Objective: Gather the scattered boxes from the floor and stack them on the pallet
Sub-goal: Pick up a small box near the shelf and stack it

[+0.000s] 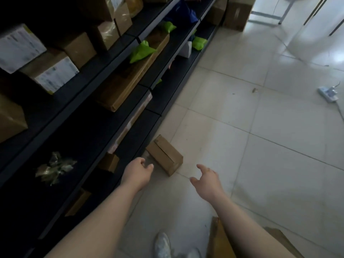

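Observation:
A small brown cardboard box [164, 155] lies on the pale tiled floor beside the foot of the dark shelving. My left hand [138, 173] hovers just left of its near end, fingers curled apart and holding nothing. To the right of that same end, my right hand [207, 178] reaches out with spread fingers and an empty palm. Neither hand touches the box. A larger brown cardboard piece [221, 239] sits at the bottom edge under my right forearm. No pallet is in view.
Dark shelving [130, 116] full of cardboard boxes and green bags runs along the left. Big cartons [236, 13] stand at its far end. A white power strip [328, 94] with a cable lies on the floor at right. My shoes [163, 244] show at the bottom.

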`<state>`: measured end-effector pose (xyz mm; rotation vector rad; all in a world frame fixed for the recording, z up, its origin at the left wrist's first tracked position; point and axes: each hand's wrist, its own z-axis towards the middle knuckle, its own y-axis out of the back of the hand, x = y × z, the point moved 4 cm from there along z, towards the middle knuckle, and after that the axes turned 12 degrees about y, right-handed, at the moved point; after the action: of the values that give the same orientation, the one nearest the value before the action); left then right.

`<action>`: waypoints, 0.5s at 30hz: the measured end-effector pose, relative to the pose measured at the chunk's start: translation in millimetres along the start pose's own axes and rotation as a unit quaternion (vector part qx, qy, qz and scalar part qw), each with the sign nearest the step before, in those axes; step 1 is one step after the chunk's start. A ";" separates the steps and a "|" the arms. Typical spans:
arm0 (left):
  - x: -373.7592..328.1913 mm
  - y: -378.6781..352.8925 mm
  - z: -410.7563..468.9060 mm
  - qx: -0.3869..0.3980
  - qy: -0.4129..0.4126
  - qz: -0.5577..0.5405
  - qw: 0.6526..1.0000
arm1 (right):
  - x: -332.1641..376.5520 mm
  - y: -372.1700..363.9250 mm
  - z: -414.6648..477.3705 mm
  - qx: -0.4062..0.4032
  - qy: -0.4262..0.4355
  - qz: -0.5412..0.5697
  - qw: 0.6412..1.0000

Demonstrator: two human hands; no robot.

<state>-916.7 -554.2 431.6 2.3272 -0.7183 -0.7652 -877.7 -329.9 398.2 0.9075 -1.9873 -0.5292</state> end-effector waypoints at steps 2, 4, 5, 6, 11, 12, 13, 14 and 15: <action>-15.2 -10.0 39.0 0.007 -0.003 0.011 1.000 | -5.4 -6.4 39.3 -0.001 -0.009 0.001 1.000; -29.4 -23.5 79.0 0.012 -0.002 0.019 1.000 | -13.7 -14.3 80.7 -0.003 -0.017 0.013 1.000; -36.1 -31.0 100.3 0.014 -0.001 0.022 1.000 | -19.1 -19.7 102.7 -0.003 -0.021 0.022 1.000; -41.5 -38.8 122.2 0.015 0.002 0.025 1.000 | -24.8 -26.2 124.3 0.001 -0.027 0.032 0.999; -58.8 -82.8 235.4 0.009 0.036 0.051 0.998 | -58.7 -66.8 227.6 0.012 -0.071 0.092 0.993; -59.8 -92.1 256.6 0.008 0.041 0.055 0.998 | -65.5 -76.5 245.7 0.017 -0.080 0.099 0.992; -60.4 -101.8 277.2 0.009 0.047 0.058 0.997 | -72.9 -87.3 263.4 0.021 -0.090 0.112 0.989; -60.3 -111.6 297.4 0.009 0.053 0.061 0.997 | -79.9 -98.6 279.7 0.023 -0.100 0.130 0.986; -60.2 -121.0 316.0 0.009 0.057 0.065 0.996 | -86.3 -110.1 294.6 0.022 -0.110 0.148 0.983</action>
<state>-1129.1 -543.9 161.5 2.2942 -0.8190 -0.5647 -1051.3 -327.9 122.1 0.5819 -2.2917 -0.4313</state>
